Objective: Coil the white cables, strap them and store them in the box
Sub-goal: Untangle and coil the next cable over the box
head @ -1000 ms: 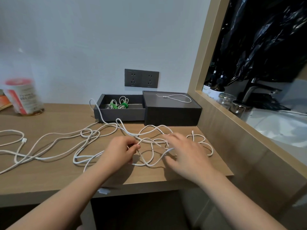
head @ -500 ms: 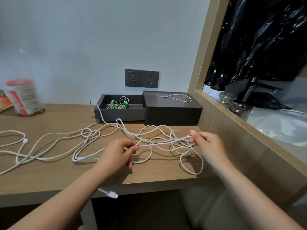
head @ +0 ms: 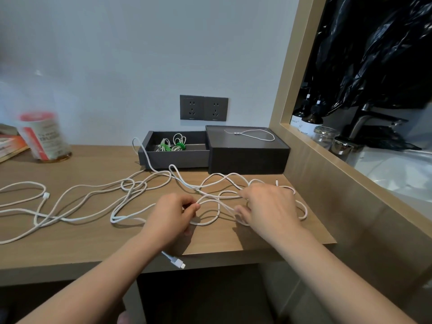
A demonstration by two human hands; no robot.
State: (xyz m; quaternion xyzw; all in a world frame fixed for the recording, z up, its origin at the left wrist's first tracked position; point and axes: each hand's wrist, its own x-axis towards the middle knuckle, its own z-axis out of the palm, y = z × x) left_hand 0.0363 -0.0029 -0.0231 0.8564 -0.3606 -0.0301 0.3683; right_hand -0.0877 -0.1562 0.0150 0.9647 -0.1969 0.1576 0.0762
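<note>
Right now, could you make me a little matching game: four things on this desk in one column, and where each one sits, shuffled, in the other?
Things
1. White cable coils with green straps
2. Thin white looped cord
3. White cable plug
4. Red-and-white labelled jar

Places
A. Hanging past the wooden desk's front edge
B. Far left on the desk
C. Inside the dark grey box's open tray
D. On the box's flat closed top

Pairs: 1-C, 2-D, 3-A, 4-B.
</note>
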